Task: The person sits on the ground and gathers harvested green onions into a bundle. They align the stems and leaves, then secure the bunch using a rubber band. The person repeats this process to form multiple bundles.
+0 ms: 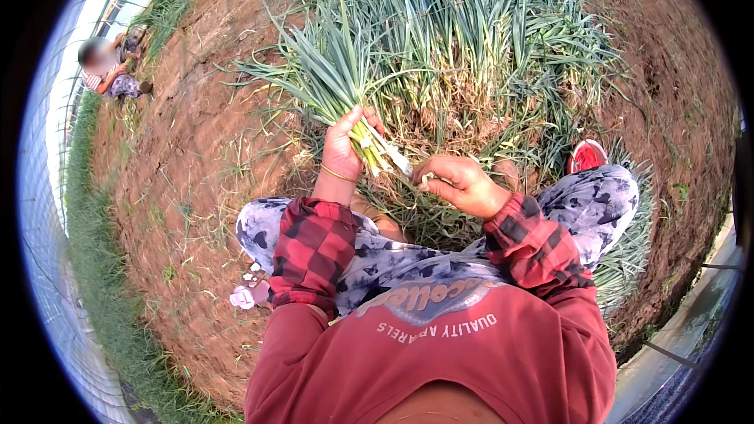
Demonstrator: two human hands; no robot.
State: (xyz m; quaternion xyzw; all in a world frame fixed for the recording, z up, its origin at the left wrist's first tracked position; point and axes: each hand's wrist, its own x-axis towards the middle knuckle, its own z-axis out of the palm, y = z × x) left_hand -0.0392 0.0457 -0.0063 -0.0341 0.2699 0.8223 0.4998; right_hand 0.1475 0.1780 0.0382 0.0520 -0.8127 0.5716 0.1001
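Note:
My left hand (344, 144) grips a bunch of leek-like green stalks (336, 85). Their long flat leaves fan up and away from me, and the pale root ends point down towards my right hand. One white stalk end (400, 160) sticks out past the others and reaches my right fingertips. My right hand (462, 184) has its thumb and fingers pinched on a small pale scrap (426, 179), perhaps outer skin; the fingers partly hide it. Just beyond both hands stands a large heap of the same greens (471, 29), with dry brownish matter around its base.
Loose leaves (436, 218) lie between my crossed legs. A red shoe (587, 156) is at right, with more greens (618, 277) beside my right knee. A pink object (250, 294) lies on the soil by my left leg. Another person (112, 68) sits far left near a grass strip (100, 282).

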